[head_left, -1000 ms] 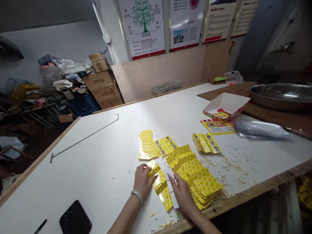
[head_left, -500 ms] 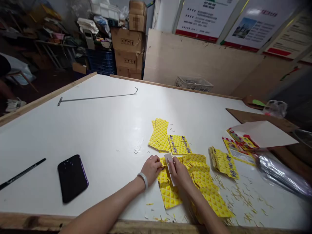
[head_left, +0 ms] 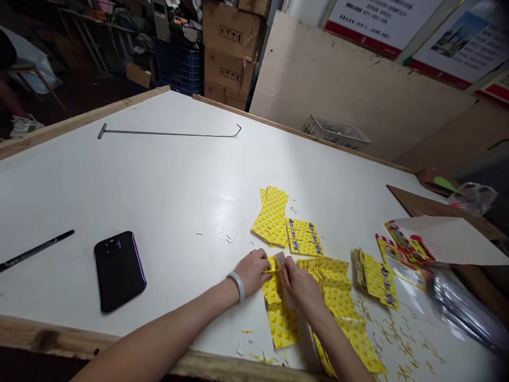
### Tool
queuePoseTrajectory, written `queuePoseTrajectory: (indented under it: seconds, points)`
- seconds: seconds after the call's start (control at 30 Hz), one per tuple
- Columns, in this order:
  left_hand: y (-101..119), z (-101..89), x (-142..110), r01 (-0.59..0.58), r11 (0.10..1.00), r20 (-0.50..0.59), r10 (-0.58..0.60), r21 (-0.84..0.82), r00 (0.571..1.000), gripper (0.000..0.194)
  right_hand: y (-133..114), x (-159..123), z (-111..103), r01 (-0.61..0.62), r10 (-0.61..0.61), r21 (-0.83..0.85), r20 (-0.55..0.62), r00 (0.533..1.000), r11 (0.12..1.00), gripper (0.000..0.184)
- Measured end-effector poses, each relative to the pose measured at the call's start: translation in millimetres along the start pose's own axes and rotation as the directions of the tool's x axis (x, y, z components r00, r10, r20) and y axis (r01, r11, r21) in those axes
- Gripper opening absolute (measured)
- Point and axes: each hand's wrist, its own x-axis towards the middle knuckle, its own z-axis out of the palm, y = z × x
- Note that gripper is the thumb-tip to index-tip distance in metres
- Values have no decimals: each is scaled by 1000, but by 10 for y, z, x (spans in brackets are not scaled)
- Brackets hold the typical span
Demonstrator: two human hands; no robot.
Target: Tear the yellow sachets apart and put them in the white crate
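Note:
My left hand (head_left: pixel 252 271), with a pale bangle on its wrist, is closed on the left edge of a yellow patterned card sheet (head_left: pixel 283 324). Just right of it, my right hand (head_left: pixel 301 285) pinches a narrow pale strip of card (head_left: pixel 280 258) that stands against the sheet. Under my right forearm lies more folded yellow card (head_left: pixel 342 297) with slits in it. Beyond my hands rest plain-patterned yellow pieces (head_left: pixel 272 215) and a yellow card with purple print (head_left: pixel 304 237). A stack of similar cards (head_left: pixel 377 278) sits to the right.
A black phone (head_left: pixel 120 271) and a black pen-like stick (head_left: pixel 37 250) lie on the left. A long hooked metal rod (head_left: pixel 170 133) is farther back. Yellow scraps (head_left: pixel 405 339) litter the right front. Clear plastic packaging (head_left: pixel 463 307) and red-yellow printed packets (head_left: pixel 405 241) are at right.
My view has tilted and turned, so the tabletop things appear shifted. Both hands keep their hold on the yellow sheet and pale strip; the strip looks more edge-on.

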Motion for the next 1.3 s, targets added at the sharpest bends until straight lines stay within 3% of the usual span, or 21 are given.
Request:
queuePoseTrajectory:
  seconds: [0.23, 0.37, 0.5, 0.9, 1.0, 1.17, 1.3]
  points:
    - [21, -53, -14, 6, 1000, 43, -6, 8, 999, 8, -74, 14, 30, 4, -5, 29, 40, 999, 1000, 25]
    - [45, -39, -14, 1, 1000, 46, -2, 25, 999, 10, -87, 41, 48, -8, 8, 158, 0, 1000, 987, 25]
    - [37, -13, -15, -2, 999, 28, 1, 32, 1000, 11, -76, 48, 58, 82, -78, 298, -25, 997, 951, 31]
    - [10, 33, -43, -46, 999, -45, 47, 17, 998, 14, -38, 55, 85, 89, -73, 227, -81, 994, 970, 51]
    - [27, 58, -48, -49, 999, -76, 50, 12, 996, 20, -14, 28, 104, 81, -56, 380, -77, 995, 921, 53]
    - [44, 93, -45, -39, 999, -94, 41, 22, 995, 22, 19, -57, 160, -72, 162, 599, -97, 982, 797, 43]
    - [49, 113, -32, -41, 998, -75, 44, 43, 996, 21, 4, -117, 158, 56, 65, 624, -169, 983, 779, 35]
